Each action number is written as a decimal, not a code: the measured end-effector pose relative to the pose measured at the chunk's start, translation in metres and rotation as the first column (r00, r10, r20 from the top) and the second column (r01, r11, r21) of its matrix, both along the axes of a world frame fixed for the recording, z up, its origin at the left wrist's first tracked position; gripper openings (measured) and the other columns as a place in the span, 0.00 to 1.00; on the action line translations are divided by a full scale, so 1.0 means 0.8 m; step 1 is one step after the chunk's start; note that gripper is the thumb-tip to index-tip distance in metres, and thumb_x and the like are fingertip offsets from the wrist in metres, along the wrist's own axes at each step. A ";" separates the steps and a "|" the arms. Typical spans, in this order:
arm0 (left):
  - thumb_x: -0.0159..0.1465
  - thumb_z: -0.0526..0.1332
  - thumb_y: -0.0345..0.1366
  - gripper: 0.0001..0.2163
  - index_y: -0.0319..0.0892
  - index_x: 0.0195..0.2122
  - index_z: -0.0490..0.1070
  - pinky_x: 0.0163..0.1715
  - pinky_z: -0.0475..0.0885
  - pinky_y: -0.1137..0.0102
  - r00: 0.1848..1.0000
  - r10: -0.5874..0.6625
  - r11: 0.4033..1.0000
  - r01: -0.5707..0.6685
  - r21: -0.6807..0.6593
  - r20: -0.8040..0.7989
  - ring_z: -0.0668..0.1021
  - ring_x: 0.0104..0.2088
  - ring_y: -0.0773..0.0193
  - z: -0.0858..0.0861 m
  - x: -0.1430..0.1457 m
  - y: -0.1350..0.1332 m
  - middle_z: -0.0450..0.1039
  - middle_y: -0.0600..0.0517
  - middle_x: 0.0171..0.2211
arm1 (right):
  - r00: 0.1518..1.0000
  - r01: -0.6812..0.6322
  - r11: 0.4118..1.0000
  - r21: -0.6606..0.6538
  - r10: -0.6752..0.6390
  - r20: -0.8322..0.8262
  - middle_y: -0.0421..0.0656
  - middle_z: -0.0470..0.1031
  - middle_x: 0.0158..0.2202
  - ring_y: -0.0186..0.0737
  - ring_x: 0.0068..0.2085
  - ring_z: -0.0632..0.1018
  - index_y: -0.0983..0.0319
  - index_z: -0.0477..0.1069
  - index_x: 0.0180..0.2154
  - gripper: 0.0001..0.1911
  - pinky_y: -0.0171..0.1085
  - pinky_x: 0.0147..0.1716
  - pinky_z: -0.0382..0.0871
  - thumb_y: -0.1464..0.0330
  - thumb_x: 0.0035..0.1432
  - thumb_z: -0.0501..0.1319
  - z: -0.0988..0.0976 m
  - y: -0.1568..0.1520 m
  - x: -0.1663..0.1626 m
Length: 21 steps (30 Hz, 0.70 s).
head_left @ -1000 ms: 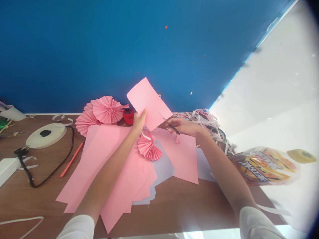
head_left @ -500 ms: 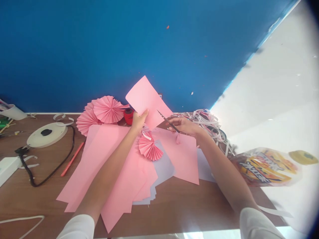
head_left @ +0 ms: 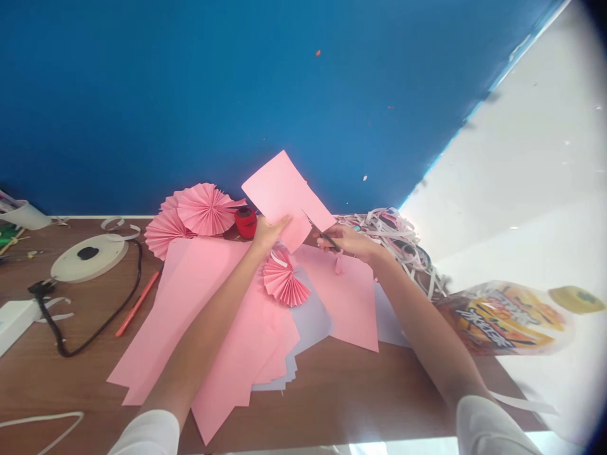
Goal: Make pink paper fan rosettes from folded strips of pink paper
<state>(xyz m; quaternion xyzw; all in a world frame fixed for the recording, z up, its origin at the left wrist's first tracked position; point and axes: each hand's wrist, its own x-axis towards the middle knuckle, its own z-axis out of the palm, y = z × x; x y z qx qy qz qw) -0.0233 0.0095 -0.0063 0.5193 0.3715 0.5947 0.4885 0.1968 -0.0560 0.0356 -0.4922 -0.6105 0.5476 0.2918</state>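
My left hand (head_left: 270, 234) pinches the lower edge of a pink sheet of paper (head_left: 279, 186), thumb on top, holding it raised above the table. My right hand (head_left: 349, 242) is closed on dark-handled scissors (head_left: 327, 239), whose blades are in the sheet near its lower right side. A slit runs up from them into the paper. Just below my hands, a small pleated pink paper fan (head_left: 284, 282) lies on pink sheets (head_left: 222, 303) and lilac sheets (head_left: 310, 313).
Larger pink rosettes (head_left: 208, 208) and a red spool (head_left: 245, 222) stand by the blue wall. White paper strips (head_left: 396, 237) heap at the back right, near a plastic bottle (head_left: 512, 319). A white disc (head_left: 90, 258), black cable (head_left: 99, 344) and red pen (head_left: 137, 303) lie left.
The pink sheet has shifted slightly right and down with my left hand. The scissors' blades have gone from lying across the sheet to sitting in a visible slit.
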 end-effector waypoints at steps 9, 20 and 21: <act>0.47 0.72 0.39 0.21 0.34 0.41 0.76 0.48 0.73 0.59 0.997 -0.061 0.998 0.062 0.013 -0.048 0.79 0.45 0.52 -0.001 0.009 -0.006 0.77 0.39 0.45 | 0.993 0.099 0.995 0.018 -0.097 -0.066 0.45 0.77 0.35 0.36 0.33 0.74 0.63 0.72 0.40 0.23 0.32 0.26 0.62 0.57 0.44 0.69 -0.012 0.003 -0.009; 0.47 0.72 0.41 0.20 0.35 0.39 0.77 0.47 0.74 0.60 0.997 -0.053 0.998 0.055 0.027 -0.063 0.80 0.43 0.53 0.002 0.009 -0.009 0.78 0.41 0.43 | 0.977 0.152 0.987 0.057 -0.142 -0.157 0.41 0.74 0.30 0.36 0.32 0.72 0.60 0.70 0.36 0.19 0.34 0.28 0.63 0.59 0.43 0.69 -0.012 -0.002 -0.025; 0.47 0.72 0.41 0.21 0.35 0.39 0.77 0.46 0.74 0.61 0.997 -0.050 0.998 0.052 0.023 -0.059 0.80 0.43 0.53 0.002 0.008 -0.008 0.78 0.41 0.43 | 0.976 0.151 0.986 0.071 -0.137 -0.167 0.40 0.73 0.28 0.35 0.31 0.71 0.60 0.69 0.35 0.17 0.33 0.27 0.62 0.60 0.44 0.69 -0.014 -0.001 -0.026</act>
